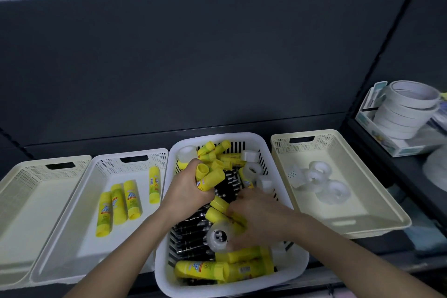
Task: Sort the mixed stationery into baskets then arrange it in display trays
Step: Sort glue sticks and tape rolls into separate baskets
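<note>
Yellow plastic glue sticks point(212, 178): a small bunch is gripped in the left hand point(187, 189), caps pointing to 1 o'clock, above the middle of the white slotted plastic basket point(217, 136).
Left hand: fingers curled tight round the bunch. At least two sticks show, the exact count is hidden.
Right hand point(260, 221): palm down in the same basket at 5 o'clock of the left hand, fingers bent into the pile. Cannot tell whether it has hold of anything.
Central basket contents: a mixed heap of more glue sticks, black pens point(193, 237) underneath and clear tape rolls point(217, 236) on top.
White perforated plastic basket point(72, 249), at 9 o'clock of the central one: four sorted glue sticks point(118, 203) lie loose on its floor.
Cream perforated plastic basket point(338, 203), at 3 o'clock: several sorted clear tape rolls point(319, 178) in its far half.
Second cream basket point(29, 213), far out at 9 o'clock: probably meant for the pens. Every pen seen lies in the heap.
Progress (judgement): early in sorting. A few sticks and rolls are done, most of the heap is left, and no pens are out.
Display trays: none recognisable in view, so arranging looks not yet begun.
Stack of white tape rolls point(406, 113): on a side shelf at 2 o'clock, apart from the work.
</note>
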`<control>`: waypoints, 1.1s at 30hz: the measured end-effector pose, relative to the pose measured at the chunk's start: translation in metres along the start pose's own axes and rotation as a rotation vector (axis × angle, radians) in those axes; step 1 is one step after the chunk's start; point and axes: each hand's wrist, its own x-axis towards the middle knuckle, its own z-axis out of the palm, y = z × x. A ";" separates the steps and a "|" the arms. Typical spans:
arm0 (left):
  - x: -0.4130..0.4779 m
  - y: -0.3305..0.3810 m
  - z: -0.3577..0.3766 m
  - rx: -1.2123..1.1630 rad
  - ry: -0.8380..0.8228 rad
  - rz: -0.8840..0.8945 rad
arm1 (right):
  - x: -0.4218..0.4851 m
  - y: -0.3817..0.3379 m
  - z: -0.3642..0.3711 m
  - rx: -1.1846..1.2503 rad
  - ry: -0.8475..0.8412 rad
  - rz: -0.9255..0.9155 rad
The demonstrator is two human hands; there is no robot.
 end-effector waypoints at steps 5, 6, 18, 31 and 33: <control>0.001 0.003 0.002 -0.026 0.002 -0.005 | 0.004 -0.010 0.024 -0.088 0.108 -0.033; 0.002 0.004 0.001 -0.037 0.004 -0.011 | 0.007 -0.012 0.029 -0.135 0.146 -0.053; -0.006 -0.005 -0.015 -0.234 0.076 -0.100 | 0.021 0.017 0.011 0.160 0.178 -0.071; -0.005 0.001 -0.018 -0.335 0.085 -0.185 | 0.024 0.020 0.016 0.413 0.452 0.090; -0.003 0.005 -0.017 -0.352 0.073 -0.190 | 0.017 0.022 0.008 0.587 0.521 0.094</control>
